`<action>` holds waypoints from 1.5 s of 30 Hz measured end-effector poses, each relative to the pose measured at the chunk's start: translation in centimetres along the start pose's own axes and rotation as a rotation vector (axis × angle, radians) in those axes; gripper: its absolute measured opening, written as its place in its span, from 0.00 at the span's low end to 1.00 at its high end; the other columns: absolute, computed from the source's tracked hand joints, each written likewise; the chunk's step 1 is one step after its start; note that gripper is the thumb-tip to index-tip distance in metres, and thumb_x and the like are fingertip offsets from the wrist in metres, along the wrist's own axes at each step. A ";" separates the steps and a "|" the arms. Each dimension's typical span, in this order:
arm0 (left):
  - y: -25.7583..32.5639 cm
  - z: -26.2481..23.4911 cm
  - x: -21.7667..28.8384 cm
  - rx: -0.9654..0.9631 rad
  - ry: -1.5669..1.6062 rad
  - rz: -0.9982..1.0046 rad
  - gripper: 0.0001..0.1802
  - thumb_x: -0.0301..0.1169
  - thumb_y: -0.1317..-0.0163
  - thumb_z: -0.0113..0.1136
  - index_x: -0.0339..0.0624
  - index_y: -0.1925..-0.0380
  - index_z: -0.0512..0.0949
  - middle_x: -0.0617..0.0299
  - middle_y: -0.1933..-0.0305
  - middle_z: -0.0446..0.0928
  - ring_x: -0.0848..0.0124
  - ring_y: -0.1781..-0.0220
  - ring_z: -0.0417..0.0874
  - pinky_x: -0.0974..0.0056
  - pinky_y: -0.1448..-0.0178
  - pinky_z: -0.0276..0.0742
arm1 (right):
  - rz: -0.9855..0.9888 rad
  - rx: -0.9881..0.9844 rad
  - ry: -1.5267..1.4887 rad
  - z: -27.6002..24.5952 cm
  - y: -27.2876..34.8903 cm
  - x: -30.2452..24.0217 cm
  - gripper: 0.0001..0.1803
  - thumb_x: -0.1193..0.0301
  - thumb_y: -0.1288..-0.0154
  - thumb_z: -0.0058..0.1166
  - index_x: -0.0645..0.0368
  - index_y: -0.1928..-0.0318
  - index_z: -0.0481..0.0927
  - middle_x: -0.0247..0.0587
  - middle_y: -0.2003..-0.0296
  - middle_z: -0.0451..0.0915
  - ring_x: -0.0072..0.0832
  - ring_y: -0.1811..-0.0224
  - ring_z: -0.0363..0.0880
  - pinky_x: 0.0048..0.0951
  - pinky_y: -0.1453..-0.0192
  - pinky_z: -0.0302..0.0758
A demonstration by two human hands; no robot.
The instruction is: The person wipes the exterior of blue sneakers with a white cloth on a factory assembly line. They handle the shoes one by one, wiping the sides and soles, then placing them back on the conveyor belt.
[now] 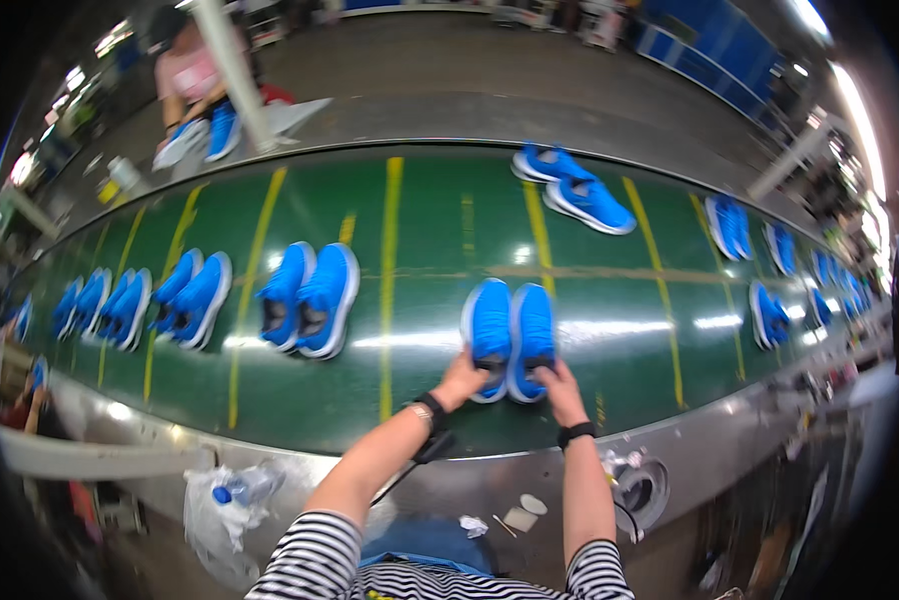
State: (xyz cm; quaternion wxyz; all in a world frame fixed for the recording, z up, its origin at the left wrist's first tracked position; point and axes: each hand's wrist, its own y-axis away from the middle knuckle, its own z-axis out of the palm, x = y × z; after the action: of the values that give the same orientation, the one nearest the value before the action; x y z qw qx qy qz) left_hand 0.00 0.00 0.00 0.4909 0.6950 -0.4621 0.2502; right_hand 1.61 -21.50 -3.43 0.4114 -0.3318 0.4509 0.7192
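Note:
Two blue sneakers with white soles stand side by side on the green conveyor belt (430,390), toes pointing away from me. My left hand (463,381) is closed round the heel of the left sneaker (489,318), its thumb at the dark shoe opening. The right sneaker (535,322) has my right hand (562,391) closed on its heel in the same way. Both shoes touch or nearly touch along their inner sides. Whether the soles rest fully on the belt I cannot tell.
Left along the belt stand a pair of blue sneakers (327,300) and several more pairs. Two sneakers (592,203) lie overlapping at the far side; others line the right. Across the belt, a person (188,75) handles shoes. A plastic bottle (255,487) lies by the near metal edge.

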 end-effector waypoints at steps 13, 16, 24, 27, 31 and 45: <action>1.7 -12.1 0.8 0.366 -1.164 -0.058 0.32 0.47 0.60 0.69 0.60 0.51 0.71 0.45 0.49 0.63 0.48 0.40 0.60 0.35 0.39 0.49 | -0.415 0.367 0.342 -1.3 8.1 -10.4 0.11 0.76 0.37 0.48 0.66 0.54 0.73 0.38 0.57 0.74 0.21 0.58 0.72 0.21 0.50 0.68; -1.6 -13.3 0.1 0.268 -1.196 -0.187 0.30 0.53 0.61 0.66 0.56 0.55 0.77 0.45 0.46 0.66 0.50 0.43 0.66 0.36 0.37 0.47 | -0.348 0.141 0.382 2.0 11.7 -11.2 0.09 0.78 0.39 0.49 0.65 0.57 0.76 0.36 0.60 0.73 0.19 0.60 0.72 0.20 0.54 0.69; 8.5 -11.1 4.9 0.140 -1.002 0.120 0.26 0.51 0.61 0.66 0.42 0.68 0.82 0.47 0.67 0.77 0.57 0.57 0.77 0.55 0.55 0.73 | -0.283 0.313 0.544 -0.5 20.7 -9.0 0.08 0.79 0.43 0.52 0.63 0.62 0.79 0.35 0.68 0.72 0.18 0.70 0.71 0.17 0.65 0.68; 18.4 -8.6 5.1 0.174 -0.895 0.270 0.21 0.46 0.66 0.70 0.46 0.71 0.82 0.42 0.62 0.73 0.50 0.69 0.78 0.55 0.63 0.77 | -0.253 0.202 0.746 -0.3 23.8 -6.2 0.08 0.78 0.45 0.54 0.61 0.63 0.79 0.34 0.70 0.72 0.17 0.74 0.70 0.17 0.69 0.68; 28.9 -5.0 2.0 0.146 -0.799 0.291 0.21 0.45 0.69 0.72 0.46 0.74 0.82 0.42 0.62 0.70 0.50 0.66 0.76 0.54 0.62 0.74 | -0.146 0.060 0.971 0.6 26.0 -2.1 0.13 0.78 0.51 0.57 0.58 0.61 0.78 0.39 0.70 0.70 0.29 0.72 0.72 0.28 0.66 0.70; 36.1 -2.0 -9.0 0.425 -0.099 0.037 0.24 0.25 0.53 0.62 0.32 0.57 0.64 0.49 0.58 0.67 0.60 0.57 0.72 0.62 0.57 0.71 | 0.119 -0.172 0.633 5.8 28.0 4.2 0.44 0.68 0.58 0.66 0.58 0.38 0.59 0.47 0.54 0.67 0.36 0.53 0.70 0.31 0.50 0.70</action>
State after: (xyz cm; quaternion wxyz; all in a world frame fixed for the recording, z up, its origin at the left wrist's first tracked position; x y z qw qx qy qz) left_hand -35.90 2.12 9.84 0.3053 0.7858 -0.4350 0.3164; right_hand -25.84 -22.11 5.70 0.1786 -0.5452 0.5127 0.6388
